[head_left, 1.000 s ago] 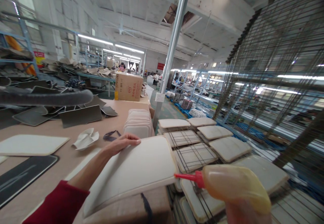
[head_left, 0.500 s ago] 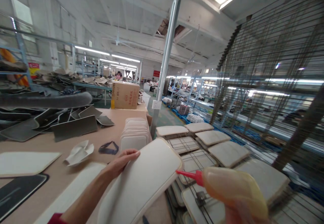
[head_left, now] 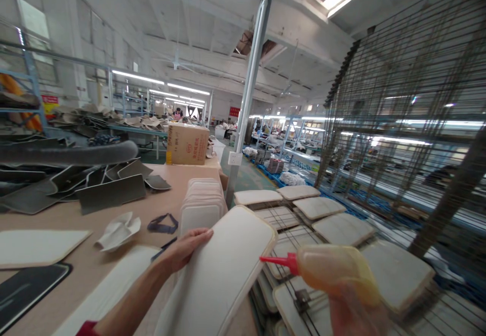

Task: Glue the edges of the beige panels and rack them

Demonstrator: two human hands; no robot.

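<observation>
A long white panel (head_left: 224, 265) with rounded corners is held up at a tilt in the lower middle of the head view. My left hand (head_left: 192, 247) grips its left edge, thumb on the white face. At the lower right my right hand (head_left: 353, 308), blurred, is wrapped round a clear squeeze bottle (head_left: 334, 273) of yellowish liquid. The bottle's red nozzle (head_left: 277, 260) points left, its tip at the panel's right edge. Whether the tip touches the panel, I cannot tell.
Wire racks at the right hold several white panels (head_left: 343, 229). On the table (head_left: 159, 174) are a stack of pale pieces (head_left: 201, 194), a cardboard box (head_left: 188, 144), crumpled paper (head_left: 119, 231), a dark strap (head_left: 163, 223) and grey sheets (head_left: 114, 193). A metal post (head_left: 250, 73) stands beyond.
The bottle in my right hand has shifted slightly left and its nozzle tip lies a little lower along the panel's edge. My left hand and the panel have moved slightly right.
</observation>
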